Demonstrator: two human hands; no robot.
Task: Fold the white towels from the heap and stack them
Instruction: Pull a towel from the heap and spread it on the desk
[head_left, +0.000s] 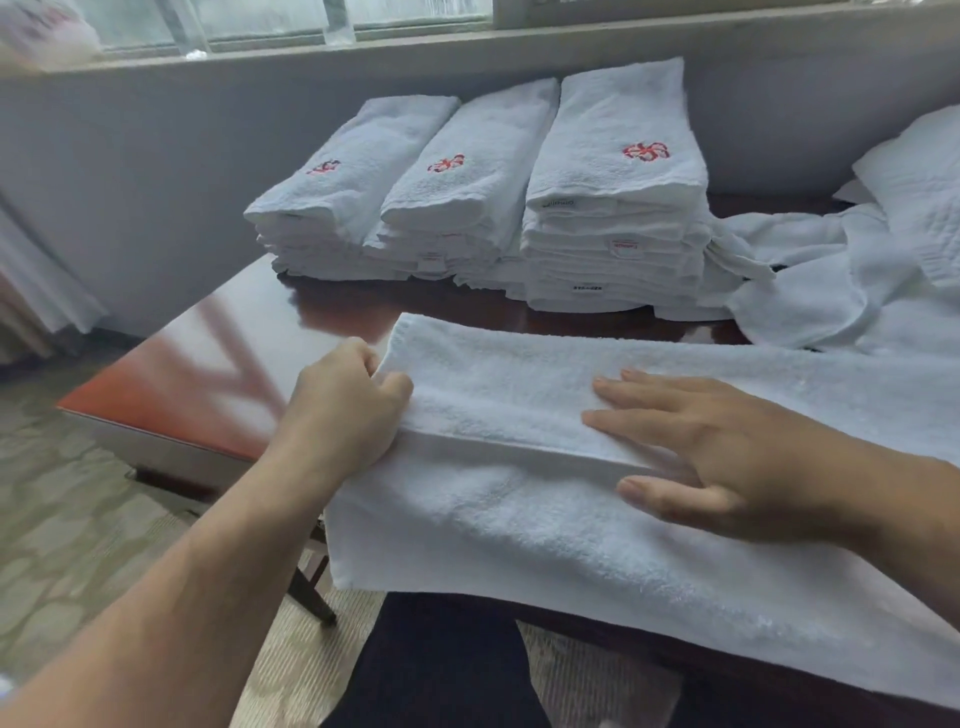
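A white towel (519, 519) lies lengthwise across the near side of the dark wooden table (218, 353), one long flap folded over its middle. My left hand (348, 410) grips the folded left end with curled fingers. My right hand (717, 452) lies flat on the fold, fingers straight and spread, pressing it down. Behind the towel stand three stacks of folded white towels with red flower embroidery: a left stack (337, 208), a middle stack (457, 208) and a tallest right stack (618, 208). The heap of loose towels (841, 280) sprawls at the right.
A grey wall with a window sill (467, 47) runs behind the table. The table's left corner (72, 405) juts over a patterned floor (78, 519). My dark-trousered legs (441, 665) are under the near edge. A quilted white pillow (930, 187) leans at far right.
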